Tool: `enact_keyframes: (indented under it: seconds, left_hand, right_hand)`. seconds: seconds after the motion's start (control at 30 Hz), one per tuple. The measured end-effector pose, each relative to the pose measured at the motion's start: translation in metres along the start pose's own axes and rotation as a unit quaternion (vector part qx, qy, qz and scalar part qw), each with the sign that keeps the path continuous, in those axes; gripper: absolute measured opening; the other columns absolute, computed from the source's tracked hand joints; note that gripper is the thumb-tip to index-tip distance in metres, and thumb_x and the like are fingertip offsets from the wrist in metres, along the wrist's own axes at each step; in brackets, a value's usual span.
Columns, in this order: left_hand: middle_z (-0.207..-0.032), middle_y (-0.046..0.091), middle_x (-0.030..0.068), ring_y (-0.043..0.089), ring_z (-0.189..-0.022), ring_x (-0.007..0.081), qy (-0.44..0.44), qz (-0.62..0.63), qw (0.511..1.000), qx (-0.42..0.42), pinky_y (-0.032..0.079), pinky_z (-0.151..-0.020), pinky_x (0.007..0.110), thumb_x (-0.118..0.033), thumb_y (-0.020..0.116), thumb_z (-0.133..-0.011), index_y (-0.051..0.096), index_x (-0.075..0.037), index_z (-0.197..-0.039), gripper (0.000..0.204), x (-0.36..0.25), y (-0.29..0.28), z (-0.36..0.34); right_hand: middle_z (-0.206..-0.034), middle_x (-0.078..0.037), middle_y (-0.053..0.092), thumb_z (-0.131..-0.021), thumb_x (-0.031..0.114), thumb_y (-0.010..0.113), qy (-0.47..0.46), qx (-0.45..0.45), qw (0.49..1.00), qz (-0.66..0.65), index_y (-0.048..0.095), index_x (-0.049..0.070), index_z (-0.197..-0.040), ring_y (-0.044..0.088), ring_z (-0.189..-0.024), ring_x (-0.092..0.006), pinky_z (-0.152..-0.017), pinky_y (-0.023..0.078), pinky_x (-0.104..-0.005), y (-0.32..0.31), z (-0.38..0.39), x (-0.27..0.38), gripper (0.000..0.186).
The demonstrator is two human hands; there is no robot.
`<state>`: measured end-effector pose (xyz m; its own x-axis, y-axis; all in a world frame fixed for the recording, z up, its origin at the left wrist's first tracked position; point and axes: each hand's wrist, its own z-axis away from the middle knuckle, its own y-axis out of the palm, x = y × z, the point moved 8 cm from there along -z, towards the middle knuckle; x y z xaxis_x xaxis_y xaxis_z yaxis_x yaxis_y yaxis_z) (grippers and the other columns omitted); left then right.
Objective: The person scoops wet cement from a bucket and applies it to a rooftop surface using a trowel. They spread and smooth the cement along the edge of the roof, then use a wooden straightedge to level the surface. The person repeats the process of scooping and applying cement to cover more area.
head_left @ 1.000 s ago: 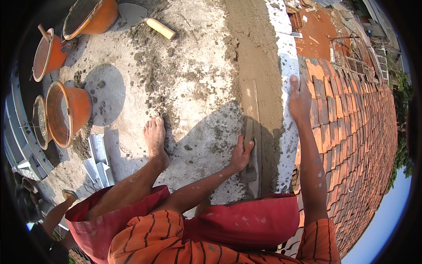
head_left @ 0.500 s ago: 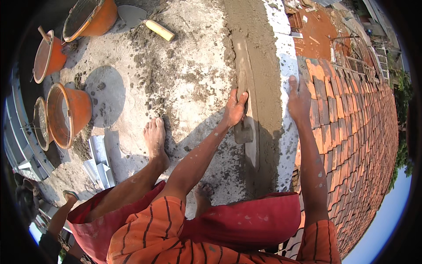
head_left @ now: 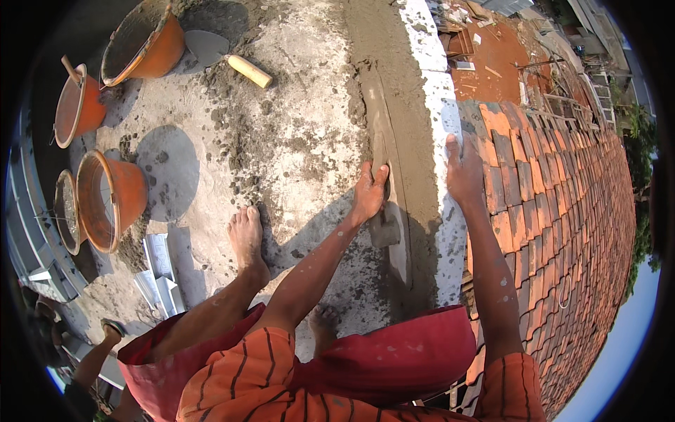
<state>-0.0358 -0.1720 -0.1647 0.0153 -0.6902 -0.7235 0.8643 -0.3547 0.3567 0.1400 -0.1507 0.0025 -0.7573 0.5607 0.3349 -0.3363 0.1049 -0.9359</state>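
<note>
My left hand [head_left: 369, 193] is closed round the handle of a long, narrow plastering float [head_left: 400, 257]. The float lies lengthwise on a band of wet grey mortar [head_left: 411, 141], which runs along the slab's right side. My right hand [head_left: 465, 172] grips the white, mortar-spattered edge [head_left: 441, 105] beside that band. Its thumb rests on top, while the other fingers go over the outer side and are partly hidden. A trowel [head_left: 249, 71] with a pale wooden handle lies on the slab at the far left, its grey blade beside a bucket.
Several orange buckets [head_left: 126, 193] stand at left. White moulded pieces [head_left: 160, 259] lie near my bare foot [head_left: 245, 228]. Mortar crumbs dot the slab [head_left: 302, 105]. Beyond the white edge, a tiled roof [head_left: 555, 211] slopes away. Another person's foot [head_left: 112, 328] shows at lower left.
The whole view has shifted slightly, so things sit lower in the picture. Both hands keep about the same places on the float and the white edge.
</note>
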Motion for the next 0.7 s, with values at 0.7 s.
enact_keyframes:
  seconds: [0.7]
  left_hand:
    - [-0.087,0.065,0.0219,0.064,-0.076,0.0303,0.222,-0.083,0.971,-0.025,0.049,-0.069,0.042,-0.044,0.047,-0.098,0.04,-0.002,-0.132,0.055,-0.098,0.018,0.022]
  right_hand:
    - [-0.124,-0.033,0.053,-0.097,0.056,0.034,0.005,0.033,0.999,-0.041,0.042,-0.006,-0.134,0.049,-0.117,-0.0475,-0.1,0.036,-0.0506,0.002,0.001,-0.005,0.073]
